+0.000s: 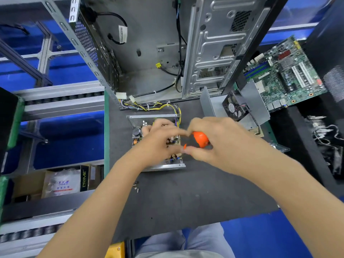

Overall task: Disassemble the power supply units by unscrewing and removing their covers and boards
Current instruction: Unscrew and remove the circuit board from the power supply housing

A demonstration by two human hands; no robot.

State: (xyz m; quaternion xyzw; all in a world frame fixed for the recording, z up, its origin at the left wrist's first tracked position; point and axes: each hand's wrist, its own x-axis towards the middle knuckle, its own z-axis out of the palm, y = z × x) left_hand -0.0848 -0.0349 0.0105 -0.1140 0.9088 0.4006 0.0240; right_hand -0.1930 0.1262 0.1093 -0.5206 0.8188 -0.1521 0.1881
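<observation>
An open power supply unit (163, 165) lies on the dark mat, its cover off and its circuit board (136, 136) exposed. My left hand (158, 144) rests over the board with blurred fingers; I cannot tell whether it holds anything. My right hand (214, 142) grips an orange-handled screwdriver (201, 139) just right of the unit, its tip hidden. A bundle of yellow and black wires (158, 107) runs from the unit to the computer case. A few loose screws (136, 186) lie on the mat in front of the unit.
An open computer case (149, 43) stands behind the unit. A removed metal cover (208, 103) with a black fan (234, 108) sits at right, beside a green motherboard (284, 75). Roller conveyor rails (61, 101) run at left. A box with packets (61, 183) sits below.
</observation>
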